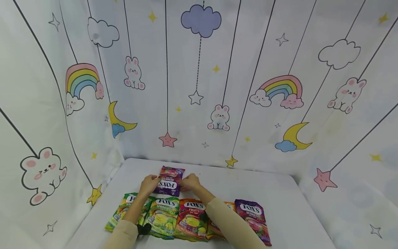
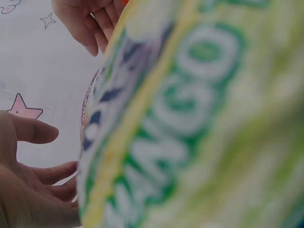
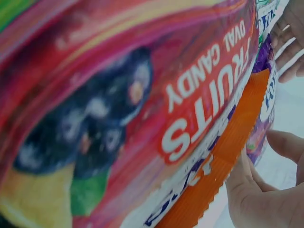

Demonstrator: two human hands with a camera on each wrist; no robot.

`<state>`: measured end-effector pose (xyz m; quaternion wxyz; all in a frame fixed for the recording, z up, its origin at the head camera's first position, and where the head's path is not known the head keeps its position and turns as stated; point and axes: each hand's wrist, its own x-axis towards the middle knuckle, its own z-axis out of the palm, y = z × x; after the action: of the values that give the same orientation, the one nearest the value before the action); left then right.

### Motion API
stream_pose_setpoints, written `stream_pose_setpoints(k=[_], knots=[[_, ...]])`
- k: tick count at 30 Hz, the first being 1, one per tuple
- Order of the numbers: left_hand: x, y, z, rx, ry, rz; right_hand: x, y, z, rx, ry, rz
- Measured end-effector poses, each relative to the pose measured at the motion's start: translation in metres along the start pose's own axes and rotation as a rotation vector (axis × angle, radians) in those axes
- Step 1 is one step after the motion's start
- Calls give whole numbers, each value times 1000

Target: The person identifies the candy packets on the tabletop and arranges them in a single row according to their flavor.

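Note:
A purple Fox's Berries candy bag (image 1: pixel 169 180) lies upside down to my view at the back of the white table. My left hand (image 1: pixel 149 185) is at its left edge and my right hand (image 1: pixel 191 183) at its right edge. In the left wrist view, the left hand (image 2: pixel 28 175) has its thumb and fingers apart, the fingertips running behind a blurred green mango bag (image 2: pixel 199 142). The right hand (image 3: pixel 266 185) in the right wrist view also holds its thumb away from the fingers, beside the purple bag (image 3: pixel 256 145).
A row of candy bags lies nearer me: a green one (image 1: pixel 122 211), a Fox's Spring Tea bag (image 1: pixel 161 218), a red Fruits bag (image 1: pixel 191 219), an orange one (image 1: pixel 214 230) partly behind the right sleeve, and another purple Berries bag (image 1: pixel 253 221). A printed curtain (image 1: pixel 186 69) surrounds the table.

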<state>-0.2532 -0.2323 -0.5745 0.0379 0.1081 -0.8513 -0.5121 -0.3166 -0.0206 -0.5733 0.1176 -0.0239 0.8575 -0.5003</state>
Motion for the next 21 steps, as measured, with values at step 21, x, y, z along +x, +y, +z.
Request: stream_pose_setpoints(k=[21], knots=[[10,-4,-9,-121,-38,-51,-2,2,12,176,16,-7]])
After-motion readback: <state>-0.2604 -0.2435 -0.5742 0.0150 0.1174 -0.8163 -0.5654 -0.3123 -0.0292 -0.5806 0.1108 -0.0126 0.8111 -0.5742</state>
